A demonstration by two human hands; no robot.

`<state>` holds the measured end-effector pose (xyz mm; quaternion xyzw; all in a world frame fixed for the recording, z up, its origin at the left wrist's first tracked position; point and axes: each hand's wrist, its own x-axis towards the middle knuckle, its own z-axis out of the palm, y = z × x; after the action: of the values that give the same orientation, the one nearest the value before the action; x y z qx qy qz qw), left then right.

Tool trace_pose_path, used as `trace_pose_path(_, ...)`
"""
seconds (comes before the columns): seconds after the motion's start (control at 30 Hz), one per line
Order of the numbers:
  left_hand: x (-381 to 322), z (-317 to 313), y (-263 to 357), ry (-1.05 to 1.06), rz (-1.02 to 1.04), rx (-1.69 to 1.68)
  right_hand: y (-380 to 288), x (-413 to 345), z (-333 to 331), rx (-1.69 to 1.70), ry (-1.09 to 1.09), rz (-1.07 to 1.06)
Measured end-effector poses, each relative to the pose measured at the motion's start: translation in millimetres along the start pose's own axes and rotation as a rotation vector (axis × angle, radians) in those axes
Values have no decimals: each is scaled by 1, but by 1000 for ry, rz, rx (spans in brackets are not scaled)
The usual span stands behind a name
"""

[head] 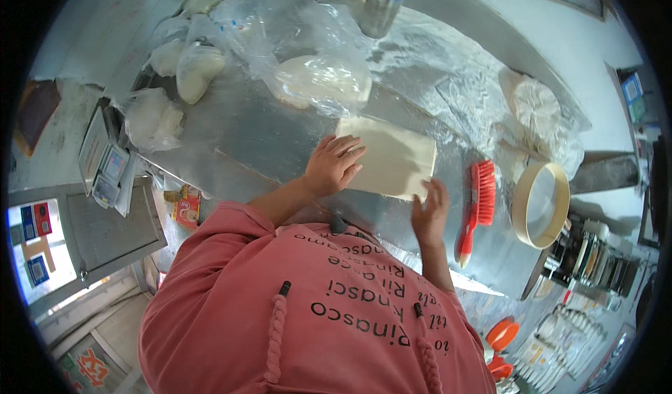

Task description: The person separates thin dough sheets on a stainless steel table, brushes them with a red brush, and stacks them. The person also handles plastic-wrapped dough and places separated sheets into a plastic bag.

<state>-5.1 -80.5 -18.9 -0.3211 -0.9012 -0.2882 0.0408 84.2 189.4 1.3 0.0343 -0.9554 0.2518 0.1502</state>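
A flat, roughly rectangular sheet of pale dough [391, 152] lies on the metal worktable [262, 126] in front of me. My left hand [336, 165] is at the sheet's left edge with its fingers spread, and the fingertips reach over the dough. At the near right corner is my right hand [431, 207], fingers apart and slightly curled. Whether its fingertips touch the dough's edge is hard to tell. Neither hand grips anything. Just beyond the sheet, a large mass of dough [325, 81] rests under clear plastic film [294, 21].
Bagged dough pieces [197, 74] lie at the far left. Behind stands a metal canister [379, 16] with a blue rim. Flour [462, 74] covers the table's far right. A red-bristled brush [480, 200] and a round sieve [541, 205] are on the right.
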Motion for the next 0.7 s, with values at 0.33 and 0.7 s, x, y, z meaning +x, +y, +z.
trace_pose_path(0.33, 72, -165, -96, -99, -158, 651, -218, 204, 54, 668, -69, -522)
trace_pose_path(0.7, 16, -166, -139, -402, -522, -26, -162, 296, 93, -695, -841, -186)
